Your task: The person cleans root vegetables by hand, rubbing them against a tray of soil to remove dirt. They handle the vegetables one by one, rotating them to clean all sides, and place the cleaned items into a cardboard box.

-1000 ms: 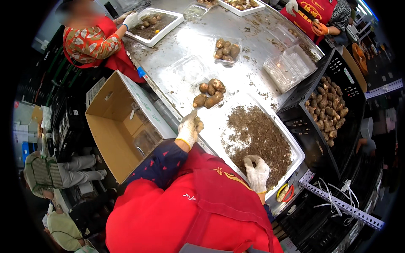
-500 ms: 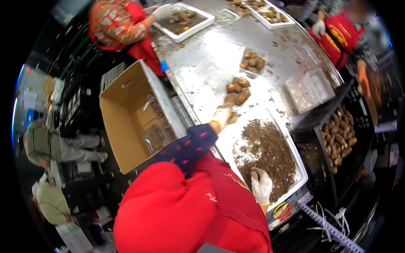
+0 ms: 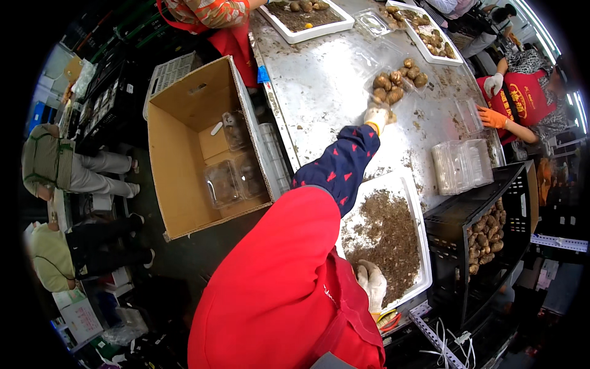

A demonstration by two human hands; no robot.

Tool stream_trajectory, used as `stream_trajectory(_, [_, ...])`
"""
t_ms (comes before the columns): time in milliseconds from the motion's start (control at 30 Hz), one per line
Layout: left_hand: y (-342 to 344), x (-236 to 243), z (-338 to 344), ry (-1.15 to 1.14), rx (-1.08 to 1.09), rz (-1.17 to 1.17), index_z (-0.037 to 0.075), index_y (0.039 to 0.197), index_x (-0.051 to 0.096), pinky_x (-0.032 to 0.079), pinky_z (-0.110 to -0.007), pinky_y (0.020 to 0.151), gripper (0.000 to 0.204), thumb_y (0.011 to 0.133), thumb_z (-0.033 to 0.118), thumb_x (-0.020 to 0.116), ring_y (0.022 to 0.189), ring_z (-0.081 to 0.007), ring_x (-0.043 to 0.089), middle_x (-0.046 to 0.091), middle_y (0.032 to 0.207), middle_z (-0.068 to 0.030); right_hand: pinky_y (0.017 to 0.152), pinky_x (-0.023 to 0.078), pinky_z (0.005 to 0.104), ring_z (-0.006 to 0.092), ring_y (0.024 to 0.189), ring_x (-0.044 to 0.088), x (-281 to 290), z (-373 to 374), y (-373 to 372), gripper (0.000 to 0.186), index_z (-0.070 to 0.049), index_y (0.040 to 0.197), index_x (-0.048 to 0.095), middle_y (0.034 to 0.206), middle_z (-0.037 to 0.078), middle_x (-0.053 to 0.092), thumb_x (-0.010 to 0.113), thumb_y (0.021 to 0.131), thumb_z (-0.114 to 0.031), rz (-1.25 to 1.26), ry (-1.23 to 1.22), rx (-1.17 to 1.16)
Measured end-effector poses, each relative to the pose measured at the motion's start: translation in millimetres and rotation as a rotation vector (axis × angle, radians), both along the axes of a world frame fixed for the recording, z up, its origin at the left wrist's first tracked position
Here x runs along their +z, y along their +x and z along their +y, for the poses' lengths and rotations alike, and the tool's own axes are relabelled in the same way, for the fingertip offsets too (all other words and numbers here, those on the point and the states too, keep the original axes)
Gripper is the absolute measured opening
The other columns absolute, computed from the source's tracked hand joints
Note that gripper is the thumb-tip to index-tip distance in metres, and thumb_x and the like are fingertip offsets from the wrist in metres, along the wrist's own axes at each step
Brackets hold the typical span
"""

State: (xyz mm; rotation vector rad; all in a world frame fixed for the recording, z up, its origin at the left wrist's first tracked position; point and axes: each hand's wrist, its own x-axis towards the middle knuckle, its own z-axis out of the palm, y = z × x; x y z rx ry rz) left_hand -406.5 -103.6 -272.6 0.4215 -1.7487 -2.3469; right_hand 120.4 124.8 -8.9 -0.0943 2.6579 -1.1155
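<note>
My left arm, in a dark blue sleeve with red marks, stretches across the metal table. The gloved left hand closes on a small brown tuber, partly hidden by the fingers. Just beyond it lies a pile of tubers, perhaps taro, beside a clear plastic box with more tubers. In front of me stands a white tray of loose brown soil. My gloved right hand rests at its near edge, fingers loosely curved and apart, with nothing visible in them.
A black crate of tubers and stacked clear boxes stand right. On the left is a cardboard box holding clear packs. Co-workers work at the far tray and right edge. Red-handled pliers lie by my right hand.
The view has shifted, so the scene sits differently. My left hand has moved a little closer to the pile with the tuber. My right hand stays at the tray's near edge.
</note>
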Motion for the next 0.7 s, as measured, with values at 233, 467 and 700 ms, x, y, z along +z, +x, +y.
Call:
stream_trajectory(233, [112.6, 248.8, 65.6, 0.132, -0.888, -0.104, 0.000, 0.132, 0.058, 0.059, -0.034, 0.068, 0.043, 0.099, 0.027, 0.059, 0.102, -0.0295, 0.071, 0.067, 0.122, -0.0157, 0.084, 0.055, 0.0396, 0.0341, 0.094, 0.069, -2.8, -15.9, 3.3, 0.023, -0.003, 0.111, 0.070, 0.102, 0.017, 0.072, 0.063, 0.090, -0.007, 0.048, 0.093, -0.181])
stream_trajectory(467, [249.0, 450.2, -104.3, -0.057, -0.972, 0.323, -0.003, 0.135, 0.054, 0.062, -0.033, 0.078, 0.062, 0.102, 0.049, 0.049, 0.089, -0.0266, 0.073, 0.069, 0.112, -0.0214, 0.083, 0.055, 0.0372, 0.0313, 0.091, 0.071, -6.6, -32.6, -17.5, 0.020, 0.000, 0.108, 0.070, 0.100, 0.018, 0.073, 0.058, 0.092, -0.004, 0.122, -0.002, -0.079])
stream_trajectory(700, [316.1, 383.8, -327.5, -0.133, -0.406, 0.001, -0.002, 0.113, 0.067, 0.057, -0.027, 0.054, 0.046, 0.105, 0.039, 0.048, 0.065, -0.0141, 0.069, 0.073, 0.087, -0.0104, 0.073, 0.056, 0.0321, 0.0237, 0.074, 0.071, 2.7, -91.3, -73.2, 0.014, -0.001, 0.094, 0.074, 0.081, 0.013, 0.073, 0.066, 0.091, -0.013, -0.035, 0.152, 0.018])
